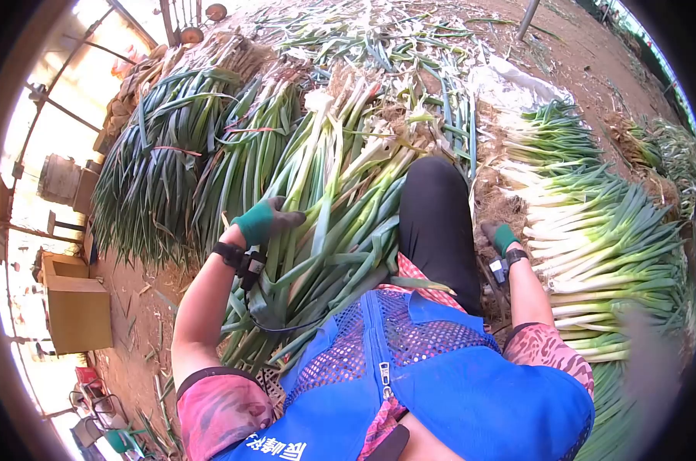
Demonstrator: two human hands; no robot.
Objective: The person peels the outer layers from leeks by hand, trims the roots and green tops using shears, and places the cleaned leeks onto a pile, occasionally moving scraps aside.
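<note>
My left hand [270,221], in a green glove with dark fingers, is closed around a green onion stalk [317,201] in the loose heap lying in front of me, left of my knee. The heap's stalks have long green leaves, with dry, pale outer layers and roots at the far end. My right hand [500,237], gloved the same way, is low beside my right knee, close to the root ends of a row of cleaned green onions [578,246]. Its fingers look curled; what they hold, if anything, is hidden.
Tied bundles of green onions [160,165] stand at the left. Peeled leaf scraps [363,31] cover the ground ahead. A white sheet [513,81] lies beyond the cleaned row. A cardboard box [77,311] is at far left, and a metal post [528,19] rises at the back.
</note>
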